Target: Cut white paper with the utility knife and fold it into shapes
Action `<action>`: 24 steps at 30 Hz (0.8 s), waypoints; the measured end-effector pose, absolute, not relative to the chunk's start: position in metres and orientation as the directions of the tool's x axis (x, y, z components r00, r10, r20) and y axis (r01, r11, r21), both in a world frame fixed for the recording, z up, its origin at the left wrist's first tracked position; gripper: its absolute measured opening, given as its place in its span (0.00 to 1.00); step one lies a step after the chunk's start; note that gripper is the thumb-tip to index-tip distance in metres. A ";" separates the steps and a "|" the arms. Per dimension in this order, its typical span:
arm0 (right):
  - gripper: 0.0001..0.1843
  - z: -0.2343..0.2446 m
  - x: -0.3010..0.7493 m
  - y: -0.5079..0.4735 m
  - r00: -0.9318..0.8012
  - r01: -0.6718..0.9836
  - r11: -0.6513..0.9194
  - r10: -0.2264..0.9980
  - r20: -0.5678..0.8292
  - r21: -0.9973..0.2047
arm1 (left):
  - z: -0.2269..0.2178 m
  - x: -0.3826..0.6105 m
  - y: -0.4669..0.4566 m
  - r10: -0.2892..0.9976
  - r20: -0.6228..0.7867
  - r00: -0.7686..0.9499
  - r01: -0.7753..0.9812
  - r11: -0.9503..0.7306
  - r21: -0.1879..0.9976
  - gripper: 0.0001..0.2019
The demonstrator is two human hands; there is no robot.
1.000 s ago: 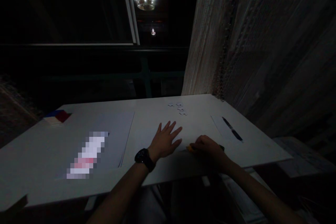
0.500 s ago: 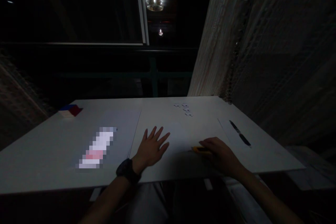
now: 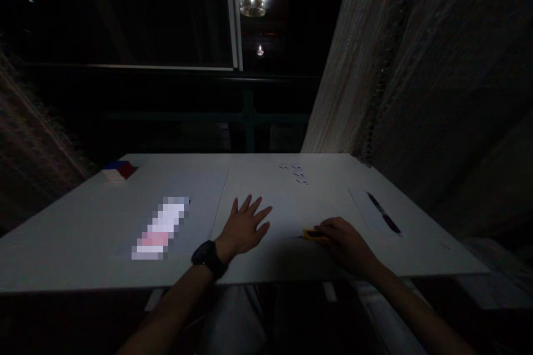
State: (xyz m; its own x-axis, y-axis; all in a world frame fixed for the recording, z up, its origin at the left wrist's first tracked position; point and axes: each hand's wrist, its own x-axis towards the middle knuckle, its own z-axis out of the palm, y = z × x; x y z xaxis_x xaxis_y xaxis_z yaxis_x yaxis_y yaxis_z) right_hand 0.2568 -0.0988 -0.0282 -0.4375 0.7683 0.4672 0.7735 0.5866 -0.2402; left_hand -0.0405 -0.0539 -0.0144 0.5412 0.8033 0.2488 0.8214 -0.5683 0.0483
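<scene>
My left hand (image 3: 244, 226) lies flat with its fingers spread, over the left side of a sheet of white paper (image 3: 283, 211) whose edges are faint in the dim light. A dark watch (image 3: 208, 259) is on that wrist. In my right hand (image 3: 347, 244) is a yellow utility knife (image 3: 315, 234), gripped with its tip pointing left, at the right side of the sheet. Several small paper pieces with dark marks (image 3: 298, 175) lie beyond my hands. To the right, a black pen (image 3: 383, 213) rests on another sheet of paper (image 3: 361, 205).
The white table (image 3: 62, 249) stands before a dark window. At its far left sits a cube puzzle (image 3: 117, 170) with blue, red and white sides. A pixelated bright phone-like shape (image 3: 162, 227) lies on paper (image 3: 204, 194) at left. Curtains (image 3: 333, 94) hang at both sides.
The whole view has shifted slightly, so things appear a little further right. My left hand stays spread on the paper, and my right hand keeps its grip on the utility knife.
</scene>
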 end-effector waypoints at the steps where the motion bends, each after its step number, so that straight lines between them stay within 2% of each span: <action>1: 0.13 -0.028 0.256 -0.099 -0.434 0.781 0.579 0.773 0.462 -0.235 | -0.014 -0.040 -0.054 0.804 0.251 0.539 0.823 -0.567 0.049 0.24; 6: 0.13 -0.027 0.250 -0.099 -0.432 0.800 0.561 0.786 0.442 -0.215 | -0.014 -0.038 -0.055 0.802 0.241 0.547 0.817 -0.574 0.053 0.24; 14: 0.13 -0.026 0.245 -0.097 -0.464 0.774 0.605 0.743 0.483 -0.187 | -0.018 -0.039 -0.053 0.792 0.264 0.550 0.815 -0.578 0.038 0.25; 24: 0.11 -0.027 0.245 -0.100 -0.444 0.784 0.584 0.764 0.467 -0.209 | -0.017 -0.039 -0.054 0.789 0.265 0.554 0.813 -0.581 0.029 0.25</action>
